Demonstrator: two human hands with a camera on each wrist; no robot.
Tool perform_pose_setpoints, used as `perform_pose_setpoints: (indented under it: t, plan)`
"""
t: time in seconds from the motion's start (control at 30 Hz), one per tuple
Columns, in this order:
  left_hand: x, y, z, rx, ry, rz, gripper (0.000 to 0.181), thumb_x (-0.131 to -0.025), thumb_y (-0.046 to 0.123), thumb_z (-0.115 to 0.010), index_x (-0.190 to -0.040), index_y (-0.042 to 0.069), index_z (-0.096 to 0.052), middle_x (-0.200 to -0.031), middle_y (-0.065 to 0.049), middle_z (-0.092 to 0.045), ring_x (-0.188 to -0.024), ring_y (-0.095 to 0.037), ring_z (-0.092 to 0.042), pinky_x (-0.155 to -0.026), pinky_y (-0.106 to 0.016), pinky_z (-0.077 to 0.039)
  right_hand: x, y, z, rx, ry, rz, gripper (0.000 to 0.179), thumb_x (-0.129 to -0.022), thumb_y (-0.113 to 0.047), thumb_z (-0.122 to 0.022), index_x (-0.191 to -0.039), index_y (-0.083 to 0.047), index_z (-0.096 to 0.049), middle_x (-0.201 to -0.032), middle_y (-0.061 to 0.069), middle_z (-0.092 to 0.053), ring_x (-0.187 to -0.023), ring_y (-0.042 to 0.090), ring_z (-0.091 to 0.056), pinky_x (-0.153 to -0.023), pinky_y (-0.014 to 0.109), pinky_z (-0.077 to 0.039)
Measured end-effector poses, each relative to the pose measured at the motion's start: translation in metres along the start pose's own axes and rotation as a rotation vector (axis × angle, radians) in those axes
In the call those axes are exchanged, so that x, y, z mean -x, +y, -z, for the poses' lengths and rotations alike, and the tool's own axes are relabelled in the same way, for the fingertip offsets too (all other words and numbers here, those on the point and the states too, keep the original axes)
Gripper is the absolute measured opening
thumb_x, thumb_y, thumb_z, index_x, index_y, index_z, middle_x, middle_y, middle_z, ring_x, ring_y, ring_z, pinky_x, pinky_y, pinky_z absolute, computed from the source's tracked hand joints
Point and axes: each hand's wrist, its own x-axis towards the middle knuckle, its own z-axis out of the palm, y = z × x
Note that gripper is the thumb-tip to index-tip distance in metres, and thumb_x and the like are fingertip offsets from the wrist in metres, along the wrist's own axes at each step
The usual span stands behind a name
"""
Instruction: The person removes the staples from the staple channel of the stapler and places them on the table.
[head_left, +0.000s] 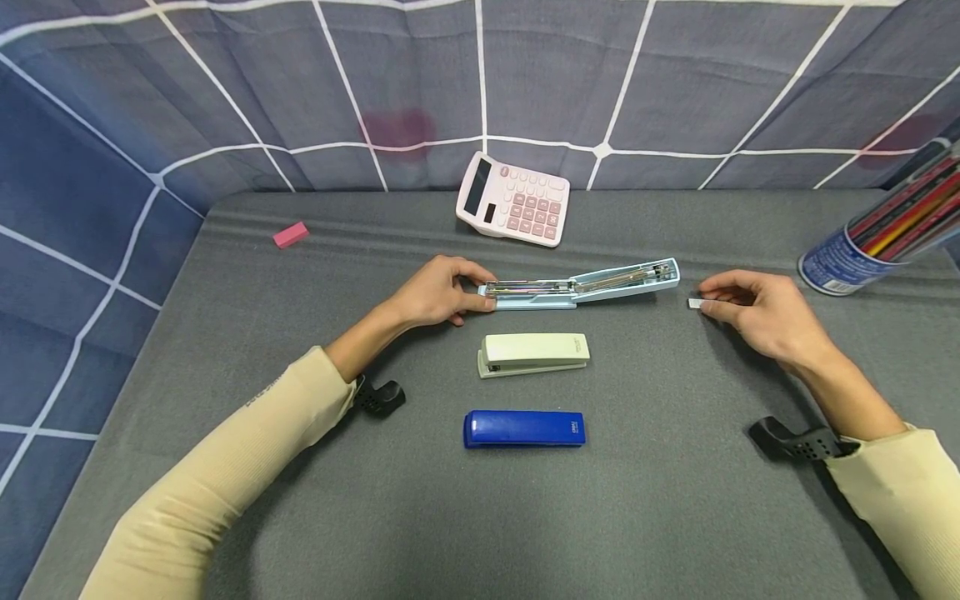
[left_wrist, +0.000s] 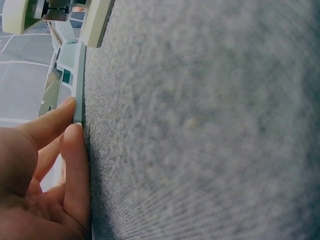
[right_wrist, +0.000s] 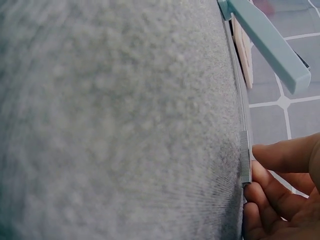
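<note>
A light blue stapler [head_left: 536, 303] lies swung wide open on the table, its metal channel and spring showing. My left hand [head_left: 432, 292] holds the stapler's left end between thumb and fingers; in the left wrist view the fingertips [left_wrist: 69, 107] meet its base edge. Right of the stapler, my right hand [head_left: 772, 315] pinches a small strip of staples [head_left: 695, 304] at the table surface. The right wrist view shows the strip's fine ridges beside the thumb. In front of the blue stapler lie a pale green stapler [head_left: 536, 352] and a dark blue stapler [head_left: 523, 428], both closed.
Behind the staplers sits a pink calculator [head_left: 516, 200] against the checked curtain [head_left: 555, 75]. A pink block [head_left: 290, 235] lies at the back left. At the right stands a blue cup [head_left: 843, 262] full of pencils. Grey cloth covers the table [head_left: 637, 508].
</note>
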Motion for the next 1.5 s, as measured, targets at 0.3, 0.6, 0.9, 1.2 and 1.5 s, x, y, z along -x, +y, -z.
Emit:
perform_pose_setpoints:
  t: [0.3,0.6,0.9,1.2,1.5]
  plan:
    - [0.0,-0.001,0.0,-0.002,-0.001,0.009,0.039,-0.086,0.015,-0.079,-0.122,0.003,-0.068,-0.105,-0.011,-0.064,-0.055,-0.016,-0.059,-0.055,-0.032,-0.057,0.002,0.0,0.001,-0.012,0.004,-0.04,0.021,-0.094,-0.01,-0.067,-0.109,0.005,-0.069,-0.084,-0.024,-0.06,-0.075,0.0,-0.052,-0.058,0.017,-0.039]
    - [0.001,0.0,0.0,0.004,0.0,0.007,0.038,-0.086,0.014,-0.079,-0.121,0.003,-0.068,-0.104,-0.01,-0.065,-0.054,-0.016,-0.059,-0.054,-0.032,-0.057,0.019,-0.022,0.007,-0.062,0.018,-0.061,0.023,-0.093,-0.014,-0.069,-0.107,0.004,-0.068,-0.087,-0.022,-0.063,-0.081,-0.003,-0.057,-0.062,0.012,-0.043]
    - [0.0,0.0,-0.001,0.003,0.001,0.006,0.039,-0.086,0.015,-0.079,-0.121,0.003,-0.068,-0.103,-0.011,-0.064,-0.052,-0.015,-0.058,-0.053,-0.03,-0.056,0.043,-0.055,-0.023,-0.135,-0.114,0.053,0.015,-0.09,-0.004,-0.071,-0.105,0.0,-0.07,-0.096,0.001,-0.07,-0.082,-0.001,-0.064,-0.067,0.011,-0.05]
    - [-0.001,0.0,-0.002,-0.003,0.021,0.01,0.038,-0.085,0.015,-0.08,-0.12,0.005,-0.069,-0.102,-0.01,-0.064,-0.051,-0.015,-0.057,-0.051,-0.029,-0.055,0.045,-0.084,-0.066,-0.276,-0.309,0.12,0.056,-0.089,-0.002,-0.073,-0.139,-0.002,-0.05,-0.13,0.017,-0.058,-0.098,0.016,-0.062,-0.078,0.019,-0.054]
    - [0.013,0.003,-0.005,0.038,0.063,0.025,0.045,-0.086,0.012,-0.079,-0.128,0.004,-0.065,-0.11,-0.01,-0.063,-0.057,-0.014,-0.059,-0.055,-0.027,-0.054,0.038,-0.094,-0.079,-0.237,-0.363,0.132,0.047,-0.088,-0.008,-0.076,-0.132,-0.006,-0.059,-0.089,0.006,-0.066,-0.065,0.014,-0.061,-0.055,0.024,-0.048]
